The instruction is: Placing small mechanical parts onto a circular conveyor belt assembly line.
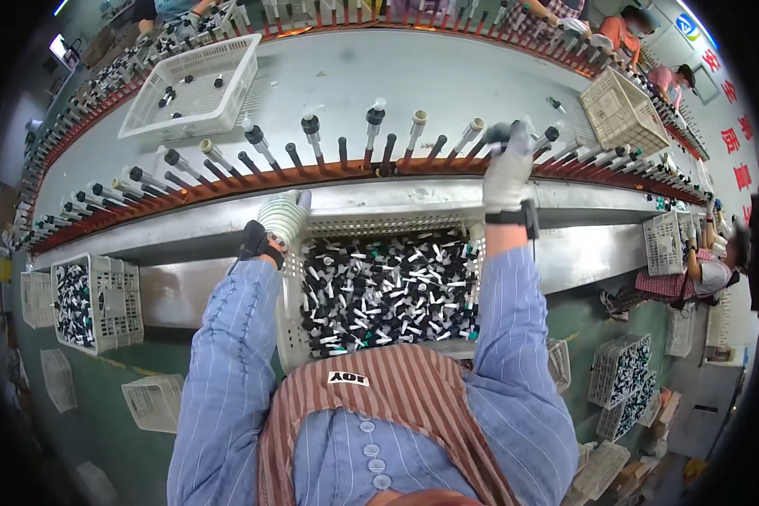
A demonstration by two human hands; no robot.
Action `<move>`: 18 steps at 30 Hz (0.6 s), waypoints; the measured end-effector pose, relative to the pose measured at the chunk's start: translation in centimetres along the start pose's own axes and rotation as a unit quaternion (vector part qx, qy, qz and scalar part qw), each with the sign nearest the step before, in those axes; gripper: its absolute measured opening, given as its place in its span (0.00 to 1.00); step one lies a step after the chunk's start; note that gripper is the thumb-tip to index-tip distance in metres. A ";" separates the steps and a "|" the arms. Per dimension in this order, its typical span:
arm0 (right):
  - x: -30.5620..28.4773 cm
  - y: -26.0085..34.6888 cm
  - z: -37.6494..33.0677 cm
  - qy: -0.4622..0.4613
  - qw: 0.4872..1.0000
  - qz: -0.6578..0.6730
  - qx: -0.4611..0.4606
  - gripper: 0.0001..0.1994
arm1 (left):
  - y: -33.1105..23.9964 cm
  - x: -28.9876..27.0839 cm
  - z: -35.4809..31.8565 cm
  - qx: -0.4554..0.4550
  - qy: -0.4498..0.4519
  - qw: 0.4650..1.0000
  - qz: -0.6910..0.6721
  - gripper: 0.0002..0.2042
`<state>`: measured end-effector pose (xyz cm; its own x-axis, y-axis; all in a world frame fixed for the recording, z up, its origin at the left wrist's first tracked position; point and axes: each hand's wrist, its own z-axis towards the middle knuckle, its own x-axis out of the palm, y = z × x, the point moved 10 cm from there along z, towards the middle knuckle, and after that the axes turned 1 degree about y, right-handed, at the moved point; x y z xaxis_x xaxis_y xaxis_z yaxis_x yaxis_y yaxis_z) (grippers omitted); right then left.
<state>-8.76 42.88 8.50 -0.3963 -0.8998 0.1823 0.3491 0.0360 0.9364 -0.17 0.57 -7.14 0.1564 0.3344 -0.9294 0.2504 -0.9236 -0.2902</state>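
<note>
- My left grip (283,218): striped glove, at the left far corner of the crate (388,226) in front of me, thumb out to the right. Can't tell if it's closed on the rim.
- My right grip (508,179): pale glove, reaching farther out, over the rail (270,180), fingers bent among the post tops right of centre.
- Dark piece (499,133) at my right fingertips, clear plastic just beside it. Blurred; can't tell if I'm gripping it.
- Parts (388,295): heaped in the crate between my forearms, mixed black and white, a few green. They lie every which way.
- Rail curves across the near side of the counter (346,72), posts standing along it.
- Centre post carries a black part with a clear tip (375,118); two more black-topped ones to its left.
- Pale sleeve (418,121) on the post just right of that; another pale one nearer my right grip. Short dark posts stand between.
- White crate (185,128), far left on the counter: a few dark parts inside.
- Cream crate (628,110), far right on the counter, small loose part (555,104) near it.
- Full crate (120,308) low on my left, same kind of parts.
- Other people work along the far side and off to my right.
</note>
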 end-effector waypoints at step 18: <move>13.6 -12.4 -1.1 0.265 0.952 -0.153 -0.011 0.19 | -1.6 -0.4 1.0 0.012 0.002 0.999 -0.038 0.22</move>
<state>-17.53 29.69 -0.97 0.0002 -0.9597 -0.2809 0.3056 -0.2674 0.9138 -1.59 1.73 -6.51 0.1414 0.4048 -0.9034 0.2395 -0.8995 -0.3655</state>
